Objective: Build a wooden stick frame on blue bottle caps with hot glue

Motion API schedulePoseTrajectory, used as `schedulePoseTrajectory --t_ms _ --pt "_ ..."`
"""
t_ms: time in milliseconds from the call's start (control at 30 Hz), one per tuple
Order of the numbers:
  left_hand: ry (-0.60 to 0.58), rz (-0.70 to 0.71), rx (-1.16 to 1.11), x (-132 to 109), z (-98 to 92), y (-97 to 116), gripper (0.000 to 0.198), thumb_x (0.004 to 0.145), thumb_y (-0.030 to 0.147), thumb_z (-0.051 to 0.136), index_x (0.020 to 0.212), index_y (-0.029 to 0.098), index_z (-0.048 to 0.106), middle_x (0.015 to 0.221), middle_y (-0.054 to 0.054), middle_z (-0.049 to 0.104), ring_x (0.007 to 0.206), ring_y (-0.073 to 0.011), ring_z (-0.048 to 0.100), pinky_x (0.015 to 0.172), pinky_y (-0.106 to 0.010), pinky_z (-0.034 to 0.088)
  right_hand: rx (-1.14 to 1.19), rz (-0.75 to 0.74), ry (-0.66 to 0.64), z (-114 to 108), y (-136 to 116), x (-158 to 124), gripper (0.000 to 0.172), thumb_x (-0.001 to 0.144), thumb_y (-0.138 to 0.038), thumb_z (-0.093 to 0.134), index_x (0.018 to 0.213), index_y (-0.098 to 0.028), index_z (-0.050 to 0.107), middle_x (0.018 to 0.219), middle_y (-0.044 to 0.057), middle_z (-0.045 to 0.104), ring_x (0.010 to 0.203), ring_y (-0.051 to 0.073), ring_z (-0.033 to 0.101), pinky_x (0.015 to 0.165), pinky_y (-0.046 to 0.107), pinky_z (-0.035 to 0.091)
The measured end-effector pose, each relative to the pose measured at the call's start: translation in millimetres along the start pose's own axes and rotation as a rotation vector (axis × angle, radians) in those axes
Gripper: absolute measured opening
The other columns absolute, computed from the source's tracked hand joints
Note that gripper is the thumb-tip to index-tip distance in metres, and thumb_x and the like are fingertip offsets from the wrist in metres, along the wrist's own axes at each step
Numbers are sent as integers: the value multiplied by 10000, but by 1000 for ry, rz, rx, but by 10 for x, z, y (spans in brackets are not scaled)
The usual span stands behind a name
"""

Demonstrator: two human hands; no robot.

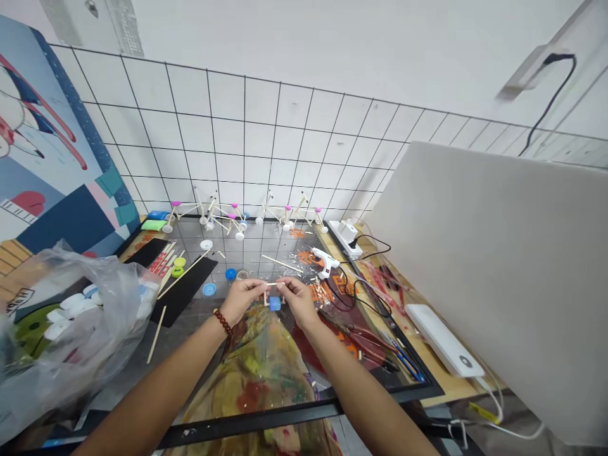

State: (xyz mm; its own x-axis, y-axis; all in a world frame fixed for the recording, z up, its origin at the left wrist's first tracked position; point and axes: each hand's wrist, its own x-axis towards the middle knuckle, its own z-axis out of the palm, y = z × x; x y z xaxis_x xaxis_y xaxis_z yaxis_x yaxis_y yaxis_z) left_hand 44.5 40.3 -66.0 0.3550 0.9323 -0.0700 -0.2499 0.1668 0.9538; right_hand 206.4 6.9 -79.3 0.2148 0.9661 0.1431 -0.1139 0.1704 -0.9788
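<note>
A: What are the fingers doing?

B: Both hands pinch one short, pale stick (274, 284). The left hand (244, 299) has its nine o'clock end, the right hand (299, 301) its three o'clock end, thumb and fingertips pressed close, leaving only the stick's thickness between.

A: Why hold it that way?

B: Probably to keep it level and steady, with the middle left bare.

A: Where is it against the fingers?

B: It runs crosswise from one set of fingertips to the other. Just below, at six o'clock, is a blue block (275, 304) between two short legs (266, 298). I cannot tell whether these are joined to the stick.

A: And farther out?

B: A blue cap (230, 273) lies between nine and ten o'clock. At two o'clock is a glue gun (327, 262), seemingly placed for the right hand's easy reach. Pliers (368, 335) lie at four, beyond the right wrist.

A: And at the edges?

B: Stick figures (287, 215) stand in a row from ten to one o'clock, perhaps set back to stay out of the way. A clear bag (111, 285) of white pieces (76, 305) sits at nine.
</note>
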Motion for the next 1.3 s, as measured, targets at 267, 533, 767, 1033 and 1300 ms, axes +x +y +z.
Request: schedulePoseTrajectory --t_ms 267,533,767,1033,1300 --pt "31 64 0 -32 16 -2 451 514 406 917 841 140 758 714 -43 735 645 -150 672 652 -289 569 -6 6 -2 5 21 -23 335 687 -499 761 829 -204 689 713 -6 664 647 148 574 628 273 470" --pt "157 160 168 -47 53 -20 303 548 387 874 755 182 789 716 -42 758 595 -164 665 603 -312 588 -53 -4 -34 12 12 -53 348 719 -535 732 812 -204 681 711 -7 652 622 141 546 595 262 449" --pt "181 248 317 -49 14 -73 189 650 331 802 778 193 797 675 -37 738 634 -181 672 620 -298 567 -49 -34 -20 9 46 -41 322 721 -511 735 817 -206 691 699 -11 637 626 137 534 607 262 451" --pt "141 329 384 -63 20 -53 179 695 360 772 754 192 790 655 -31 718 621 -170 647 604 -284 548 -74 -43 -16 3 35 -52 332 732 -525 727 820 -206 692 709 -1 653 640 145 550 608 263 466" --pt "133 180 171 -53 48 -51 471 732 530 740 1029 164 748 822 -60 756 630 -166 666 629 -315 577 -34 -52 7 10 53 -26 311 721 -499 731 834 -209 711 707 -5 661 628 141 553 606 266 468"
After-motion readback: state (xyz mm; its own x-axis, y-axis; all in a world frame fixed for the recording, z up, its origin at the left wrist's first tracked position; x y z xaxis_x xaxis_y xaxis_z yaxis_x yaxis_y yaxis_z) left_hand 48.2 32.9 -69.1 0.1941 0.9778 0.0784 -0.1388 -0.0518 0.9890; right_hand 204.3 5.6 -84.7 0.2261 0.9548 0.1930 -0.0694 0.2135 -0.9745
